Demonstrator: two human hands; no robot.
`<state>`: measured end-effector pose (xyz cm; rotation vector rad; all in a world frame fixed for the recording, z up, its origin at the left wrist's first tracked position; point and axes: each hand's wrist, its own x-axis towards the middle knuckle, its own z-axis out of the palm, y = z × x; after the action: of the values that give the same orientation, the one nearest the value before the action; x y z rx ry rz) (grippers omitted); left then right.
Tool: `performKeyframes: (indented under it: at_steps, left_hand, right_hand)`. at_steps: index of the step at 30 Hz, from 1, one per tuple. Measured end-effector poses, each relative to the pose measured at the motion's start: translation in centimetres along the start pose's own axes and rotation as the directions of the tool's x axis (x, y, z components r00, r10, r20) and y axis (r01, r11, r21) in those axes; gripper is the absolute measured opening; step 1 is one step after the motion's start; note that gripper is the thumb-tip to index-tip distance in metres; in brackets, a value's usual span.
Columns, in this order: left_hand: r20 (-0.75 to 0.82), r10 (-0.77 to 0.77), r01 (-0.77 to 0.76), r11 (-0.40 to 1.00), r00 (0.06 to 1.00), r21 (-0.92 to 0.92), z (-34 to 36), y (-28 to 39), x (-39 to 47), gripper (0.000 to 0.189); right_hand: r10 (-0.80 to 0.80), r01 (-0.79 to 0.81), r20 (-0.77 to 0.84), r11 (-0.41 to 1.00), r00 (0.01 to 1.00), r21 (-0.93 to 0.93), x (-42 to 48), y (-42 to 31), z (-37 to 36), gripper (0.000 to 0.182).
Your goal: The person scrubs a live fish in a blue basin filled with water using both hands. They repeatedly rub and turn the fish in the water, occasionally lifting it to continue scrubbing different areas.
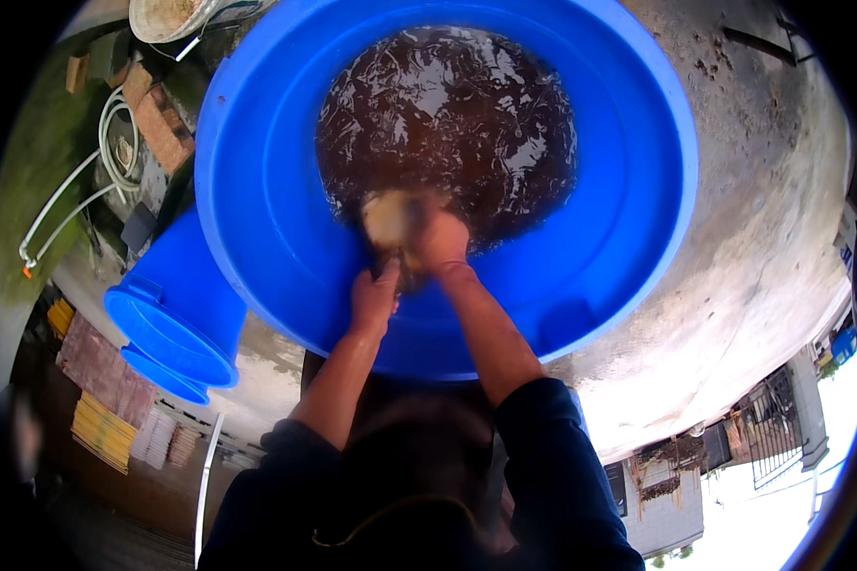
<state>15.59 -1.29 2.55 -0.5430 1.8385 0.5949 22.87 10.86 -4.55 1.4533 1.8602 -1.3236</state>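
A large round blue plastic tub (635, 143) stands before me, with dark brown liquid (464, 121) in its bottom that mirrors the light in streaks. Over the near edge of this liquid is a pale yellowish-brown object (386, 218), too blurred to name. My left hand (375, 296) grips its near, darker end, thumb on top. Against the object's right side is my right hand (443, 235), curled and blurred by motion. Something dark shows beside its fingers, but I cannot tell whether the hand holds it.
Blue plastic buckets (178, 321) lie tipped to the left of the tub. Farther left are a coiled pale hose (118, 146) and bricks (161, 128). A white bucket (168, 18) stands at the upper left. Stained concrete floor (743, 214) extends to the right.
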Motion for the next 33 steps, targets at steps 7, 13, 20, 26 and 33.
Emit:
performKeyframes:
  at_steps: [7, 13, 20, 26, 33]
  left_hand:
    - [-0.036, -0.018, 0.018, 1.000, 0.999, -0.004, 0.1, -0.2, 0.5, 0.035]
    - [-0.119, -0.038, 0.041, 0.999, 0.992, 0.017, -0.2, -1.4, 2.0, 0.032]
    - [-0.031, -0.019, 0.018, 0.999, 0.999, -0.031, 2.2, 0.0, 0.1, 0.043]
    - [-0.112, 0.046, -0.047, 0.999, 0.993, -0.010, 0.5, -0.1, 0.7, 0.035]
    - [-0.073, 0.009, -0.016, 0.996, 0.997, -0.092, 0.5, 1.3, 1.0, 0.032]
  right_hand:
    - [-0.081, 0.120, -0.219, 0.978, 0.972, 0.169, -5.0, 2.1, 0.9, 0.024]
    - [0.050, 0.014, -0.164, 0.930, 0.985, 0.367, -8.5, 0.1, 0.5, 0.018]
    - [0.222, -0.177, -0.157, 0.950, 0.962, 0.259, -3.9, 3.0, -0.1, 0.013]
    - [0.142, -0.047, -0.239, 0.930, 0.960, 0.366, -9.3, 0.1, 1.9, 0.023]
    - [0.256, -0.269, -0.137, 0.959, 0.957, -0.086, 4.1, 6.1, -0.4, 0.034]
